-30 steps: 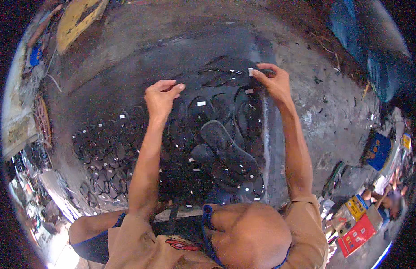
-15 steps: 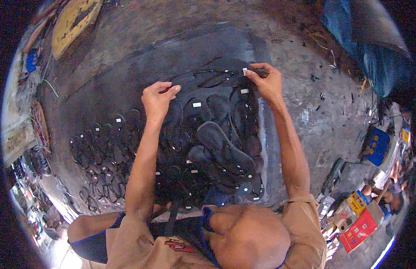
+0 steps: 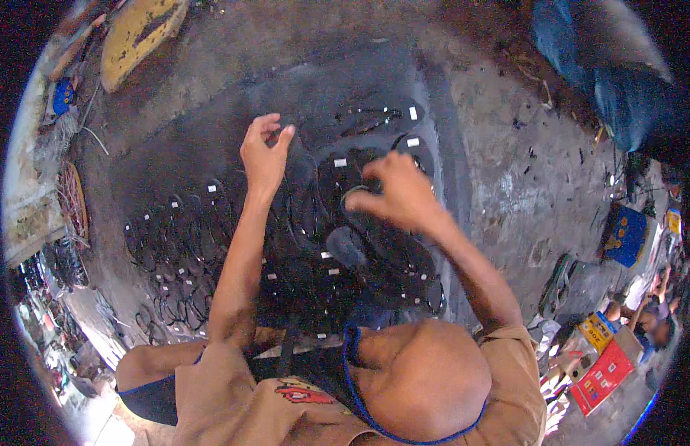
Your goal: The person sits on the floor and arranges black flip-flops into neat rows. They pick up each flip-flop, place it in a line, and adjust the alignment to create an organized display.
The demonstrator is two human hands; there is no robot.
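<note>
Many black sandals (image 3: 189, 245) with small white tags lie in rows on a dark sheet (image 3: 211, 141) on the ground in front of me. My left hand (image 3: 265, 152) is lifted over the middle rows with its fingers apart and nothing in it. My right hand (image 3: 395, 195) is blurred over the centre of the pile, fingers closed on the strap of a black sandal (image 3: 351, 199). A larger dark sandal (image 3: 346, 249) lies sole up just below that hand. Two tagged sandals (image 3: 375, 119) lie at the far end of the sheet.
Stained concrete ground (image 3: 508, 186) lies right of the sheet. A yellow board (image 3: 140, 37) is at the far left and a blue tarp (image 3: 620, 82) at the far right. A blue box (image 3: 624, 234) and red and yellow packets (image 3: 605, 368) sit at the right, near another person (image 3: 657, 320).
My right hand has left the far right corner of the pile and come down to its centre, closing on a sandal strap. My left hand has lifted off the sandals.
</note>
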